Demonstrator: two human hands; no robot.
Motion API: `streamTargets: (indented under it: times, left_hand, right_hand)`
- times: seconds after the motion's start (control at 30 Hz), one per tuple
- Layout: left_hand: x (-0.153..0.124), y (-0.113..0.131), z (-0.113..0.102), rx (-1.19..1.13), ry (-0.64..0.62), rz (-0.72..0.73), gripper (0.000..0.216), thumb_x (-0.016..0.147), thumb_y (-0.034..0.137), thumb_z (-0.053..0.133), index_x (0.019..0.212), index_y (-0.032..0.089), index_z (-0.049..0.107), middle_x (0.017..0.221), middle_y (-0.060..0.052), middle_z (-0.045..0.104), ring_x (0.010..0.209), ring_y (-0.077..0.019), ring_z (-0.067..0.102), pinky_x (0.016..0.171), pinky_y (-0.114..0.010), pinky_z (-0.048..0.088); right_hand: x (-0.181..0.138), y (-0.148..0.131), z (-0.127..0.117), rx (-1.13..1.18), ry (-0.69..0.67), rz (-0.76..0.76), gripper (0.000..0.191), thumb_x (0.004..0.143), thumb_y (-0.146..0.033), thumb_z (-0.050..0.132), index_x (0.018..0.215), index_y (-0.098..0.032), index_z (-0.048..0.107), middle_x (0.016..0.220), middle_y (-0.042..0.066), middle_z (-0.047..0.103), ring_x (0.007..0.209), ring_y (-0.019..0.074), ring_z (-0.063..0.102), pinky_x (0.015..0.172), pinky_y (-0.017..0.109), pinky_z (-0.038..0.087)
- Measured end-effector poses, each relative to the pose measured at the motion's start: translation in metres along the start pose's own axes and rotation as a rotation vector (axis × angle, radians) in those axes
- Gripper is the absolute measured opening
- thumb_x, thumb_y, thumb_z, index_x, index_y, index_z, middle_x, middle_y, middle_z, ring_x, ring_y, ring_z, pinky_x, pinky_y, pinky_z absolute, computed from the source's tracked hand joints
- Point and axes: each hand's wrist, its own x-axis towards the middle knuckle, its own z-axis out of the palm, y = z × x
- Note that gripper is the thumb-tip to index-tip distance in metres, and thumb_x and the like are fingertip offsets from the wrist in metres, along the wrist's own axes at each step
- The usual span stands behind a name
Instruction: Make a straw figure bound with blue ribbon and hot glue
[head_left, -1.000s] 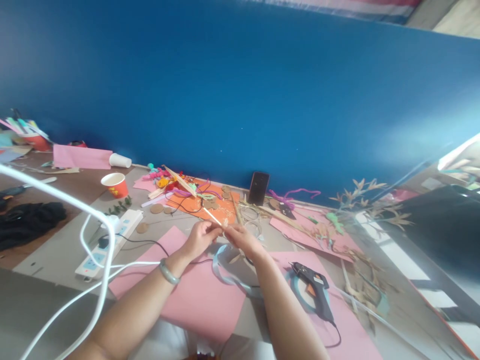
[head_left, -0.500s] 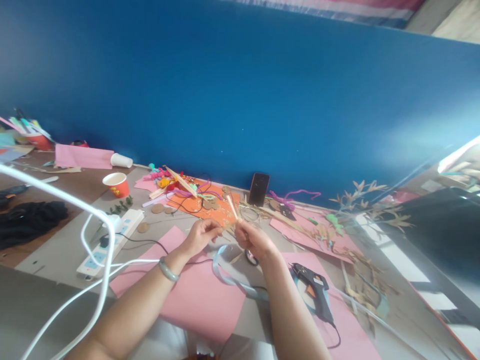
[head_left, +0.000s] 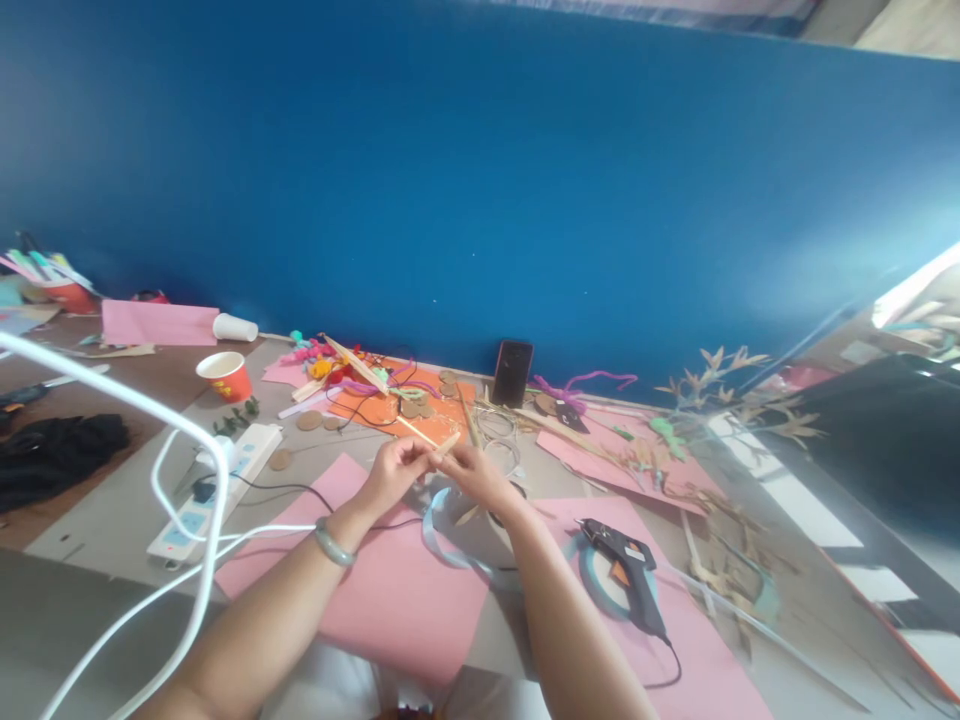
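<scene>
My left hand and my right hand meet above the table, fingers pinched together around a thin pale wooden stick. The stick's tip pokes up to the right between the fingertips. A second thin stick slants away to the upper left from my left fingers. A green bangle sits on my left wrist. Below the hands lie a pink paper sheet and a pale blue ribbon.
A black glue gun lies on pink paper at the right. A white power strip and white cable sit at the left, with a red paper cup behind. A phone leans on the blue wall; dried leaves spread right.
My right hand, which had lifted the stick upright, has come back to my left hand, and the stick now lies lower, pinched between both hands.
</scene>
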Motion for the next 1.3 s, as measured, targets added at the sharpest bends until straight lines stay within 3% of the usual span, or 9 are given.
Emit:
streamTargets:
  times: [0.2, 0.53, 0.8, 1.2, 1.3]
  left_hand:
    - [0.001, -0.008, -0.001, 0.067, 0.045, 0.001, 0.028, 0.076, 0.040, 0.067, 0.073, 0.013, 0.062, 0.061, -0.001, 0.062, 0.050, -0.0085, 0.052, 0.049, -0.020, 0.042]
    - [-0.001, -0.004, 0.002, 0.086, 0.022, -0.006, 0.030, 0.078, 0.041, 0.065, 0.070, 0.012, 0.061, 0.060, -0.002, 0.062, 0.050, -0.0096, 0.053, 0.049, -0.020, 0.041]
    - [-0.003, 0.009, 0.002, 0.123, -0.046, 0.042, 0.027, 0.079, 0.039, 0.064, 0.074, 0.013, 0.064, 0.067, -0.003, 0.064, 0.056, -0.0106, 0.055, 0.054, -0.021, 0.044]
    - [-0.002, 0.011, -0.001, 0.120, -0.054, 0.058, 0.025, 0.078, 0.039, 0.065, 0.074, 0.014, 0.062, 0.066, -0.001, 0.063, 0.055, -0.0099, 0.055, 0.055, -0.021, 0.044]
    - [0.000, 0.008, -0.002, 0.106, -0.042, 0.063, 0.024, 0.078, 0.037, 0.065, 0.072, 0.014, 0.063, 0.065, -0.001, 0.063, 0.055, -0.0098, 0.055, 0.056, -0.022, 0.044]
  right_hand:
    - [0.001, -0.003, 0.003, 0.043, -0.040, -0.033, 0.054, 0.088, -0.061, 0.036, 0.067, -0.016, 0.058, 0.061, -0.001, 0.051, 0.059, 0.0124, 0.047, 0.054, 0.024, 0.032]
    - [0.000, -0.004, -0.001, 0.154, -0.099, 0.056, 0.053, 0.089, -0.058, 0.035, 0.052, -0.019, 0.038, 0.048, -0.005, 0.035, 0.048, 0.0092, 0.033, 0.050, 0.024, 0.025]
    - [-0.003, -0.002, -0.006, 0.499, -0.267, 0.101, 0.050, 0.088, -0.047, 0.042, 0.046, -0.020, 0.035, 0.040, -0.007, 0.028, 0.039, 0.0068, 0.023, 0.043, 0.025, 0.018]
    - [-0.002, 0.015, -0.013, 0.880, -0.361, 0.122, 0.048, 0.084, -0.052, 0.049, 0.051, -0.020, 0.035, 0.046, -0.009, 0.022, 0.041, 0.0064, 0.013, 0.039, 0.022, 0.011]
    - [0.000, 0.019, -0.020, 1.022, -0.318, 0.130, 0.050, 0.083, -0.056, 0.051, 0.053, -0.021, 0.032, 0.047, -0.009, 0.021, 0.042, 0.0063, 0.011, 0.039, 0.021, 0.010]
